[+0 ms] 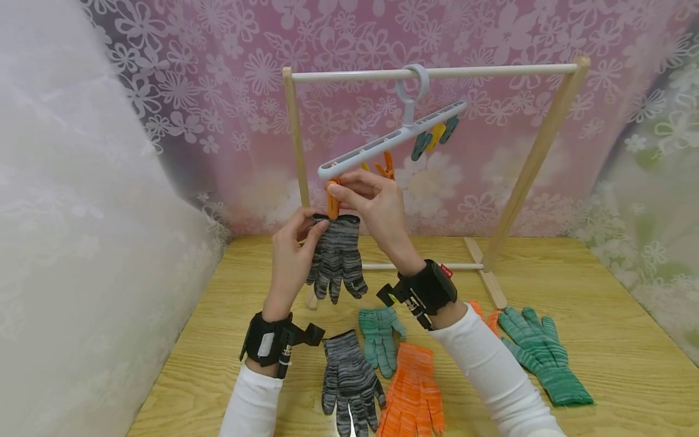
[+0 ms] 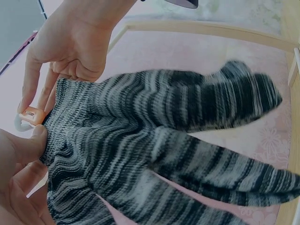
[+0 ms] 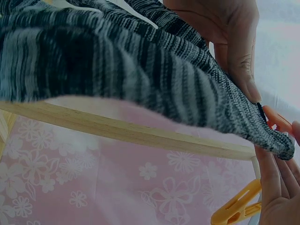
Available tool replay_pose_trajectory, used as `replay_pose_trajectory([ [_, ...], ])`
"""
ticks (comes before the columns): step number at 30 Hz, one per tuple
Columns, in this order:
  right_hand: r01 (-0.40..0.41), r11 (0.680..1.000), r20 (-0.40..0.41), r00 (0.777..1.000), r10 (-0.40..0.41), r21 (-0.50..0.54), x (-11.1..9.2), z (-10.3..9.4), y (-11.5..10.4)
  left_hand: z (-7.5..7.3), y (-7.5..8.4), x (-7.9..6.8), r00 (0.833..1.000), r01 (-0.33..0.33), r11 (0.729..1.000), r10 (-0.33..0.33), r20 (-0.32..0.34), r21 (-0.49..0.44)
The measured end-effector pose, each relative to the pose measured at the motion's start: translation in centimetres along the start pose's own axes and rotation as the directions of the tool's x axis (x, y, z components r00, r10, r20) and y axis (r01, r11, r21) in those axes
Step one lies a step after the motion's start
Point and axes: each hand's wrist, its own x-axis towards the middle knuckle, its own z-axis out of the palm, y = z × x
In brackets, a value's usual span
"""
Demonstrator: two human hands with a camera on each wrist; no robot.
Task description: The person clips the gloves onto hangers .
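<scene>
A grey-and-black striped knit glove [image 1: 340,258] hangs cuff up below the low left end of a pale grey clip hanger [image 1: 371,147]. My left hand [image 1: 292,258] pinches the cuff's left edge between thumb and fingers. With my right hand [image 1: 382,203] I pinch an orange clothespin [image 1: 333,203] at the hanger's end; its lower tip overlaps the cuff. The left wrist view shows the glove [image 2: 126,122] spread sideways, with my left thumb [image 2: 28,147] on the cuff. Seen from the right wrist, the orange clothespin [image 3: 277,119] is partly hidden behind fingers and cuff.
The hanger's hook rests on the white rod [image 1: 491,71] of a wooden frame [image 1: 537,164]. More clothespins [image 1: 435,137] hang along it. On the table [image 1: 218,364] lie another striped glove [image 1: 351,379], an orange glove [image 1: 413,388] and green gloves [image 1: 546,352], partly beside my right sleeve.
</scene>
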Motion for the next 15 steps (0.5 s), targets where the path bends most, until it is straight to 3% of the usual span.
replay_pose_trajectory([
  [15,0.016,1.000,-0.009,1.000,-0.016,-0.008,0.03,-0.13,0.13,0.54,0.25,0.22,0.999,0.003,1.000,-0.005,-0.053,-0.027],
])
